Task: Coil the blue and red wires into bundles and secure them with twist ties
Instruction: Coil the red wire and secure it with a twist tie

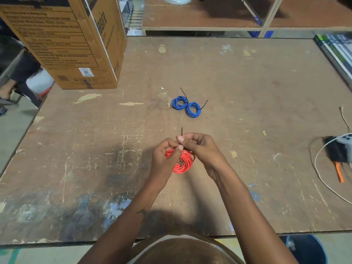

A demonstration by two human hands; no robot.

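Cardboard first: a large printed box (72,42) stands at the far left corner of the worn plywood table (247,77), well apart from the work. Moving right, the left hand (165,159) has its fingers curled round the red wire coil (185,162), holding it just above the near middle of the table. Immediately beside it, the right hand (198,147) pinches a black twist tie (182,131) whose free end stands up above the fingertips. Beyond the hands, two blue wire coils (185,106) lie touching each other, each already bound with a black tie. At the far right edge lie an orange-handled tool (338,173) and a pale cord (320,176), untouched.

Judgement: blue bundles complete; the red bundle is at the tying step. The next move calls for twisting the tie tight while the left hand keeps the loops gathered.
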